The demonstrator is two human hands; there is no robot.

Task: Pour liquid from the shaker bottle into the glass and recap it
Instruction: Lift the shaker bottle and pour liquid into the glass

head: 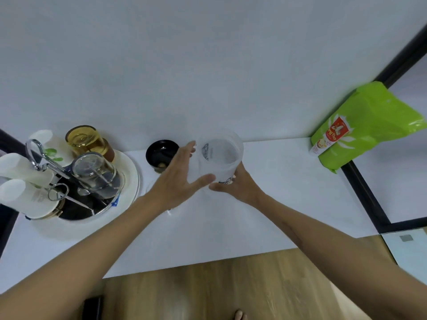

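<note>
The translucent shaker bottle [219, 155] stands uncapped at the middle of the white table [277, 192], with printing on its side. My right hand [235, 185] grips its lower part from the near right. My left hand [180, 176] is spread against the bottle's left side, fingers straight and thumb stretched toward its base. The black cap [160, 153] lies upturned on the table just left of the bottle, beyond my left hand. A clear glass [169, 212] shows faintly under my left wrist, mostly hidden.
A round white tray [131, 176] at the left holds upturned clear and amber glasses, white cups and metal utensils. A green snack bag [360, 128] leans at the back right by a black frame [362, 192]. Wooden floor lies below the table's front edge.
</note>
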